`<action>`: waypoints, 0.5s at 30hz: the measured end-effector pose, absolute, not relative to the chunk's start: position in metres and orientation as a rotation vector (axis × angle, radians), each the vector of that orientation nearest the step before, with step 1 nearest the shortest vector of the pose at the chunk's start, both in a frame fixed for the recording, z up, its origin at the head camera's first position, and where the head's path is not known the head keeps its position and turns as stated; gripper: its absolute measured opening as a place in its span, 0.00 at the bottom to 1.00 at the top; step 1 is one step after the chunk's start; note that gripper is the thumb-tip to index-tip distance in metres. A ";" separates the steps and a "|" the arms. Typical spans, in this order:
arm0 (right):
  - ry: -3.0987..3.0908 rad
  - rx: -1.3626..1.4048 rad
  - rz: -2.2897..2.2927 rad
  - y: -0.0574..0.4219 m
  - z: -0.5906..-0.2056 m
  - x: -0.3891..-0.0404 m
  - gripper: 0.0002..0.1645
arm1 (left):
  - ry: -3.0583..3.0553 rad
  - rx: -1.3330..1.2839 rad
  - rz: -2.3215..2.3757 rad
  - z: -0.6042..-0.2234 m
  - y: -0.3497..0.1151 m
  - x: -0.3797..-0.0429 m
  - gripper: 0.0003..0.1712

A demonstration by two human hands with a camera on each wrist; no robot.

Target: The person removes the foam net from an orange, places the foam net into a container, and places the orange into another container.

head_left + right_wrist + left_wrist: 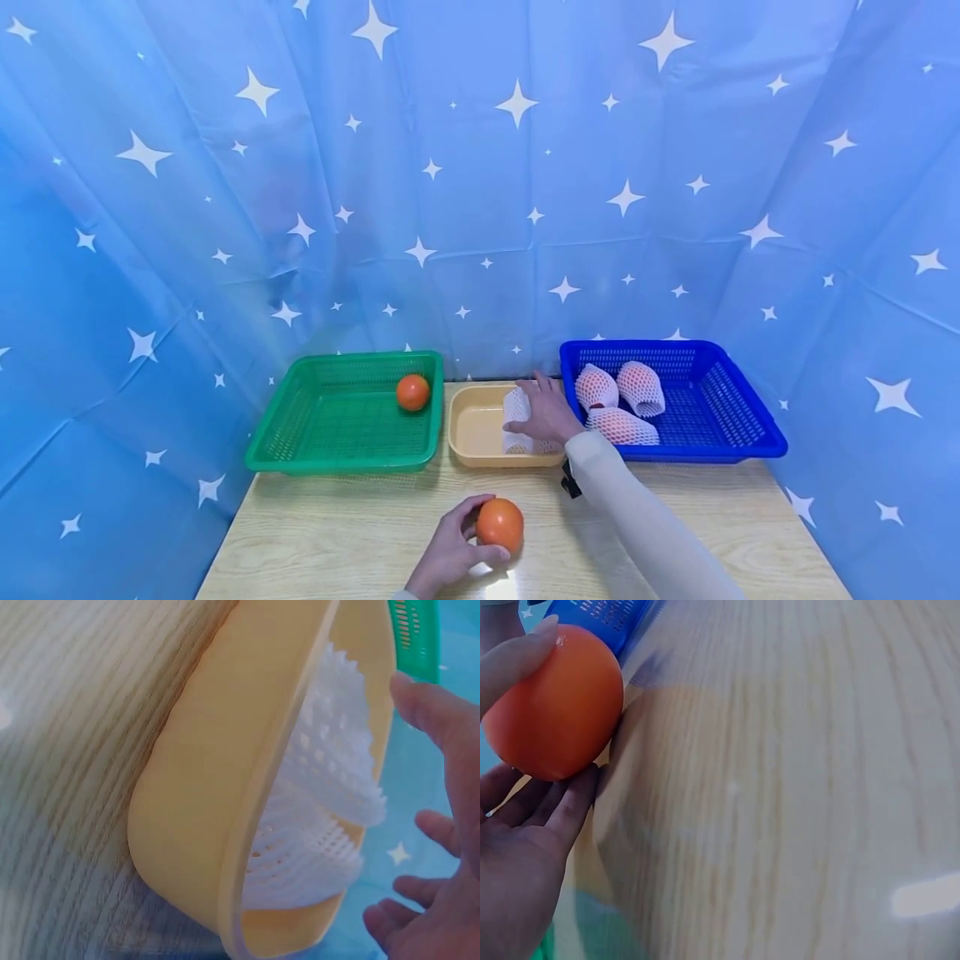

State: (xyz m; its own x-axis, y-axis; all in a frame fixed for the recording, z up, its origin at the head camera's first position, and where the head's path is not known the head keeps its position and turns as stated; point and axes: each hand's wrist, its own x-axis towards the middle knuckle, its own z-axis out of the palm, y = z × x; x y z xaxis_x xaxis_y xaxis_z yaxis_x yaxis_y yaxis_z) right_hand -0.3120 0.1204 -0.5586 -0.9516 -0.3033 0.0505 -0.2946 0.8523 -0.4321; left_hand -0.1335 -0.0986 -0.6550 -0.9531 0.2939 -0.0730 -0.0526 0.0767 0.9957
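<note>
My left hand (450, 546) grips a smooth, round orange (500, 526) at the table's front, thumb on one side and fingers on the other. Whether the fruit touches the tabletop I cannot tell. Over the tan basin (468, 457) hovers my right hand (547, 414). Its fingers are spread apart and hold nothing in the right wrist view. Below it, white foam fruit nets (330, 742) lie inside the basin, partly hidden by the hand in the head view.
A green basket (345, 462) at the left holds another orange (412, 392). At the right, a blue basket (720, 452) contains 3 reddish fruits in foam nets (641, 388). Behind the wooden table (322, 533) hangs a blue star-patterned curtain (480, 208).
</note>
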 end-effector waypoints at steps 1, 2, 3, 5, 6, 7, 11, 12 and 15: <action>2.996 -0.488 -0.712 0.122 -0.557 -0.310 0.56 | 2.101 0.237 1.962 -0.654 -0.098 -0.134 0.45; 2.989 -0.489 -0.730 0.123 -0.556 -0.307 0.56 | 2.111 0.228 1.955 -0.654 -0.099 -0.134 0.44; 2.981 -0.486 -0.751 0.124 -0.554 -0.305 0.56 | 2.118 0.218 1.949 -0.652 -0.099 -0.135 0.45; 2.966 -0.476 -0.796 0.126 -0.551 -0.301 0.55 | 2.130 0.198 1.939 -0.649 -0.101 -0.136 0.45; 2.961 -0.471 -0.812 0.127 -0.549 -0.299 0.55 | 2.139 0.180 1.931 -0.647 -0.102 -0.136 0.45; 2.959 -0.470 -0.832 0.128 -0.548 -0.297 0.55 | 2.151 0.168 1.921 -0.644 -0.103 -0.136 0.46; 2.947 -0.476 -0.886 0.131 -0.543 -0.291 0.55 | 2.211 0.154 1.910 -0.629 -0.113 -0.140 0.48; 2.944 -0.481 -0.900 0.131 -0.542 -0.288 0.55 | 2.226 0.153 1.909 -0.624 -0.116 -0.142 0.48; 2.927 -0.505 -0.936 0.129 -0.539 -0.281 0.56 | 2.267 0.138 1.909 -0.611 -0.125 -0.147 0.48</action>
State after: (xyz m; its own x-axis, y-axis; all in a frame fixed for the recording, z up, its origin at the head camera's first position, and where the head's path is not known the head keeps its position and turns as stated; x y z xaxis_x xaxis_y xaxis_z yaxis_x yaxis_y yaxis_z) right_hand -0.2807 0.1287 -0.5389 -0.9471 -0.3130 0.0713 -0.2963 0.7667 -0.5695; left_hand -0.1467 -0.1246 -0.6106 -0.9804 0.1826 -0.0737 -0.0416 0.1739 0.9839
